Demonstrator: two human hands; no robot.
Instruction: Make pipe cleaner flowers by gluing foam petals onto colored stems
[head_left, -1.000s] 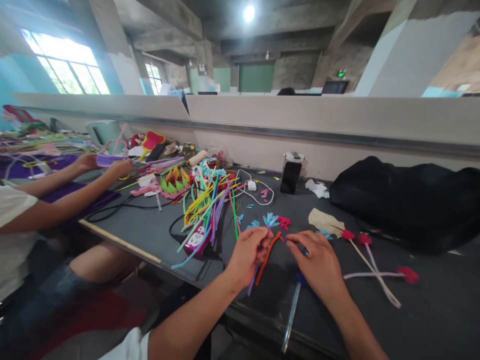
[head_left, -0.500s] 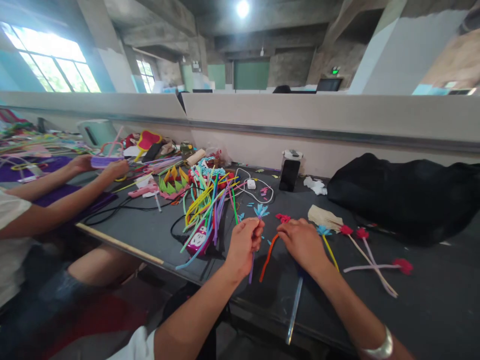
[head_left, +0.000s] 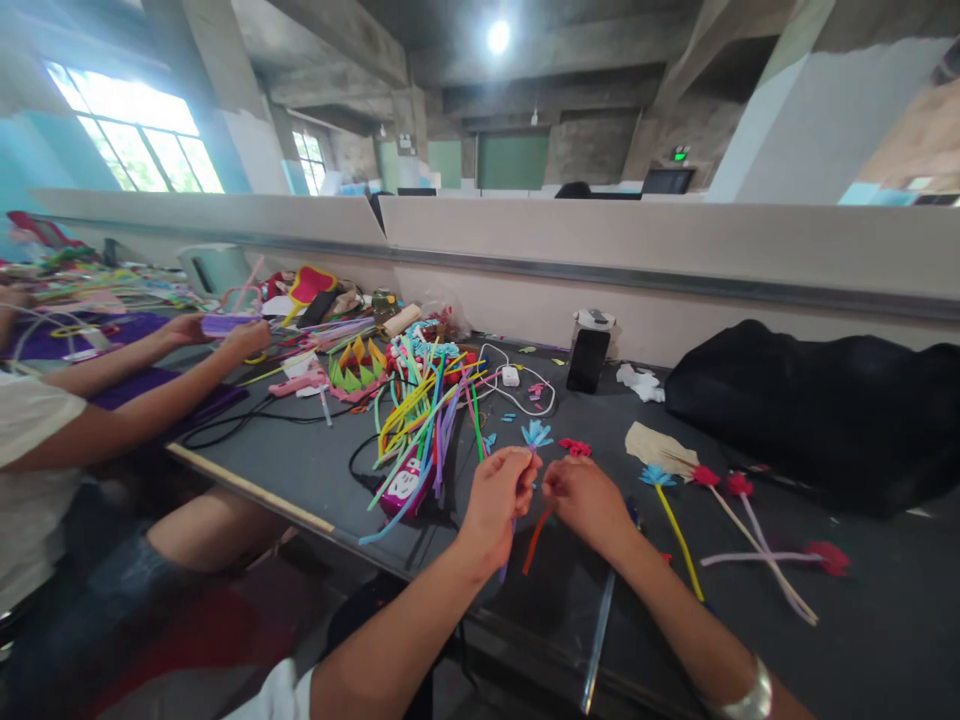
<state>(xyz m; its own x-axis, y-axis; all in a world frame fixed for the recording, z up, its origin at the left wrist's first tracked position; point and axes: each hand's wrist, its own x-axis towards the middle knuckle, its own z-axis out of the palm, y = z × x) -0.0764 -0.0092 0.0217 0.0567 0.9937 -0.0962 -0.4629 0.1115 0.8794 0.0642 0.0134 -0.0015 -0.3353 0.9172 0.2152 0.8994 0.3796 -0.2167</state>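
A blue flower (head_left: 536, 434) on a purple stem stands upright in my left hand (head_left: 496, 505), whose fingers pinch it just under the petals. Close beside it on the right, my right hand (head_left: 589, 505) has its fingers curled together; what they hold, if anything, is hidden. An orange strip (head_left: 534, 545) hangs or lies just below those fingertips. Red petal pieces (head_left: 575, 447) rest on the dark table beyond my right hand. Right of it lie a blue flower on a yellow stem (head_left: 680, 530) and several red flowers (head_left: 740, 485) on pale stems.
Left of my hands, a pile of coloured pipe cleaners (head_left: 420, 410) lies over a purple power strip (head_left: 406, 485). A phone (head_left: 588, 360) leans at the back; a black bag (head_left: 810, 410) is on the right. At far left, a person's hands (head_left: 244, 340) hold purple strips.
My right hand has moved left, closer to my left hand and the blue flower. The whole view has shifted slightly right and down in the picture.
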